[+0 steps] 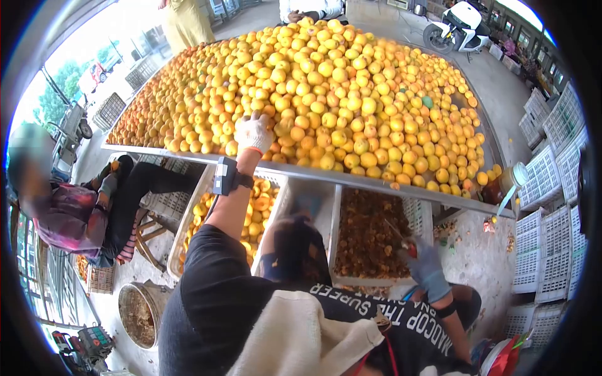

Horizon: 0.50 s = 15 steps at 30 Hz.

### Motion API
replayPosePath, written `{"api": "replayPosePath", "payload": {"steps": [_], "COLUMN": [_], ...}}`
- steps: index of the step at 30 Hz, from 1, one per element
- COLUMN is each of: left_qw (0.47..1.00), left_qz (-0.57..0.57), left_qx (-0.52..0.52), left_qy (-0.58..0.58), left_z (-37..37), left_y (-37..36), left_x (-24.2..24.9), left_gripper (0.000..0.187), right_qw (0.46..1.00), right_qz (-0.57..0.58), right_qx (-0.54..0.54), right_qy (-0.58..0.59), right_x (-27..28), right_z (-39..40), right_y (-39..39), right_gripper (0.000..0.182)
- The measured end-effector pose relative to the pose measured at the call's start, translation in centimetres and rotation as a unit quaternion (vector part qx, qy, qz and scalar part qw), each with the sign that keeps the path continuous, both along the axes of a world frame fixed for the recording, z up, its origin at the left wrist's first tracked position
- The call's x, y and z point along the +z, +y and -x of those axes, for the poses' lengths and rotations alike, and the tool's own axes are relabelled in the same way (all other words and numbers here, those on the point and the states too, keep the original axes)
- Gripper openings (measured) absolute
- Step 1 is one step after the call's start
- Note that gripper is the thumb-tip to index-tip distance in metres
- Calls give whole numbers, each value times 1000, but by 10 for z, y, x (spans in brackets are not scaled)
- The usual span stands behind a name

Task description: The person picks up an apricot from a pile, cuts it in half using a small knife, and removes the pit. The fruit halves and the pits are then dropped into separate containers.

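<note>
A large heap of yellow-orange apricots point(338, 94) covers the metal-edged table point(301, 170) before me. My left hand point(254, 131), in a white glove, reaches over the table's near edge into the heap. Its fingers curl down over an apricot, with the fingertips hidden among the fruit. Lower right, my right hand point(427, 269) wears a grey-blue glove and is closed round the red handle of a small knife point(409, 248). The knife's thin blade points up and left, above a crate point(421, 213) of brown, wet-looking fruit remains point(370, 235).
Under the table's edge, a white crate point(177, 250) holds orange fruit pieces. A bucket point(143, 313) stands lower left. At left sits a co-worker point(69, 213) in gloves. Stacked white crates point(533, 244) line the right side. A jar point(511, 178) stands at the table's right corner.
</note>
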<state>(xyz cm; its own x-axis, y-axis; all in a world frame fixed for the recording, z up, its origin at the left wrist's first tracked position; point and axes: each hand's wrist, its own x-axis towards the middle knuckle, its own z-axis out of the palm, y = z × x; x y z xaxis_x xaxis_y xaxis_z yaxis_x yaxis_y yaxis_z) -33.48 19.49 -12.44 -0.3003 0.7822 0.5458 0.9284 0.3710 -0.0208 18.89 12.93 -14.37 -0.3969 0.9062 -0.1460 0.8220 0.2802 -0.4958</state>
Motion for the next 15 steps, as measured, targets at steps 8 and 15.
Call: {"api": "replayPosePath", "payload": {"steps": [8,15], "left_qw": [967,997], "left_qz": [203,8], "left_qx": [153,82], "left_qy": [0,5], "left_z": [-11,-10], "left_y": [35,17], "left_x": [24,-3], "left_gripper": [30,28], "right_qw": [1000,997], "right_qz": [12,12], "right_qx": [4,38], "right_qy": [29,61], "right_x": [-51,-54], "right_z": [-12,1], "right_y": [21,31], "right_gripper": [41,43]}}
